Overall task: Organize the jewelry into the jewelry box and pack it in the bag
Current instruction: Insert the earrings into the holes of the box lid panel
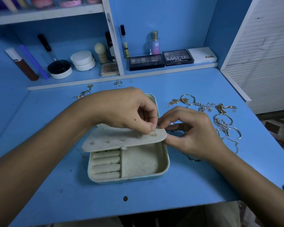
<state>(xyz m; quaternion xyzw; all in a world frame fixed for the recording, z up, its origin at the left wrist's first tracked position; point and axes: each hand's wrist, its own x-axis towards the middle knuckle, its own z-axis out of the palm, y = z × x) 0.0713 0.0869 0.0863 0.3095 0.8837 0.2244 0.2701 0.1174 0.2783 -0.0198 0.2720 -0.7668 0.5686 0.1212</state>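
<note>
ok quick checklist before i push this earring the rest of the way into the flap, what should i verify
1. Jewelry box open and flat on the desk: ok.
2. Earring flap supported: ok, the right hand holds its right edge.
3. Left hand grip on the earring: cannot tell, the fingertips pinch at the flap's right end but the piece itself is hidden.
4. Large compartment under the flap free to catch a drop: ok, nothing in it.
5. Ring rolls unobstructed: ok.
6. Remaining jewelry pile within reach on the right: ok.
</note>
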